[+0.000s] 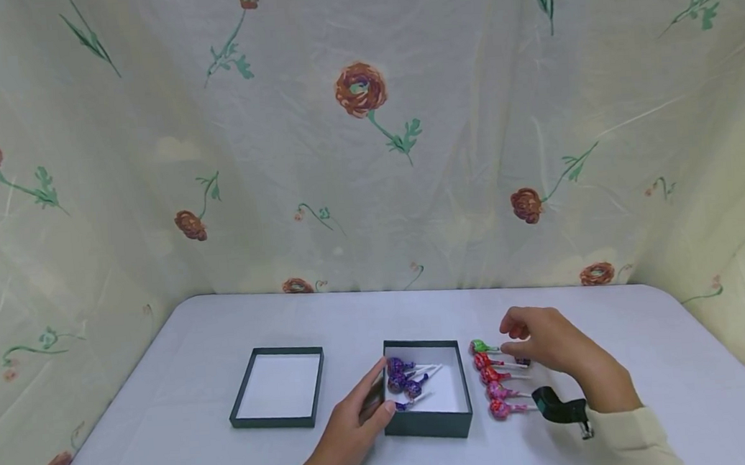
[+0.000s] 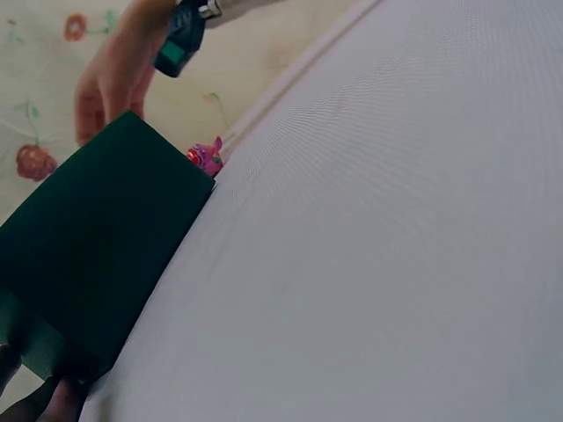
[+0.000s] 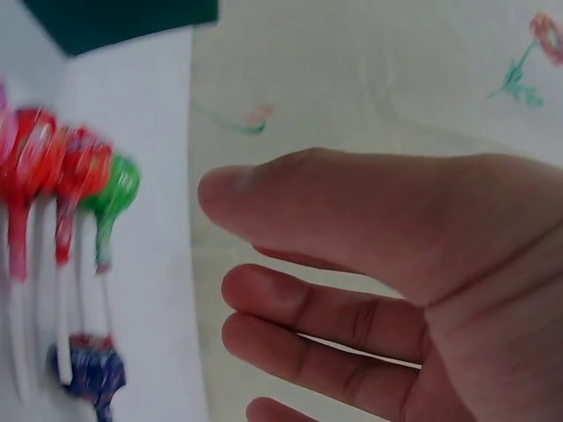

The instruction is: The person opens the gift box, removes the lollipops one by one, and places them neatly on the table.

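While my left grip (image 1: 346,434) holds box (image 1: 428,424) at left side, my nearer right grip (image 1: 549,339) hovers, thumb and fingers apart, pinching nothing; dark lollipop (image 3: 92,369) lies on table (image 1: 353,320) just below, long axis roughly parallel to red lollipops (image 1: 488,375).

Along the far edge of the worktop (image 1: 352,317), passage is left behind the lid (image 1: 273,422), the box (image 1: 428,424) and the row of lollipops (image 1: 491,375), bounded by the hanging cloth (image 1: 471,247). The gap between lid and box is narrowed toward the near edge by the left hand (image 1: 354,430), set against the box. Between box and row, only a slim lane is left. From the right edge, the row is obstructed by the right hand (image 1: 552,342) and wrist camera (image 1: 560,408). Inside the box, the left side is occupied by purple lollipops (image 1: 397,382).
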Demonstrator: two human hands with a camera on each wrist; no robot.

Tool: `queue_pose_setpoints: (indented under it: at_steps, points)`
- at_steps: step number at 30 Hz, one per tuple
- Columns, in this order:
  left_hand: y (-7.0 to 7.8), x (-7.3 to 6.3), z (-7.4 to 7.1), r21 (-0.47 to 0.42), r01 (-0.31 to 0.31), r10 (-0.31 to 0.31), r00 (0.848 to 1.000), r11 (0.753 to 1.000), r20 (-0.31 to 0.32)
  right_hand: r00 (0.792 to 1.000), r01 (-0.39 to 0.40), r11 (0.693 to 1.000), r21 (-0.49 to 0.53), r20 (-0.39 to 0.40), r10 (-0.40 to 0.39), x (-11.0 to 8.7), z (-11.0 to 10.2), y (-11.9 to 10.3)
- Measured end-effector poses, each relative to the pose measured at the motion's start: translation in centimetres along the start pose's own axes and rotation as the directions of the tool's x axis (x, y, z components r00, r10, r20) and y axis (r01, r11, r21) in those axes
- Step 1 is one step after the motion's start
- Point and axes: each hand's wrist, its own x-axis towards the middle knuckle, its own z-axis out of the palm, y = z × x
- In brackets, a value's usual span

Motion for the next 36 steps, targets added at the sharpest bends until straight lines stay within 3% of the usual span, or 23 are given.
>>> queue_pose_setpoints:
  at_steps: [9,17,26,36]
  points:
    - [-0.1,0.0,0.1,-0.004,-0.002,0.002,1.000,1.000,-0.007,0.991,0.136,0.990,0.048,-0.014,-0.136,-0.1,0.2,-3.4]
    - [-0.1,-0.1,0.1,-0.012,-0.009,0.009,1.000,1.000,-0.006,0.962,0.269,0.958,0.101,0.021,-0.273,0.0,1.5,-6.2]
    - [0.0,-0.1,0.0,-0.019,-0.019,0.019,1.000,1.000,0.007,0.922,0.342,0.924,0.171,0.129,-0.365,0.7,3.7,-8.0]
    - [-0.1,0.0,-0.1,-0.033,-0.048,0.049,0.999,0.998,0.016,0.888,0.394,0.899,0.191,0.171,-0.426,1.3,6.3,-8.6]
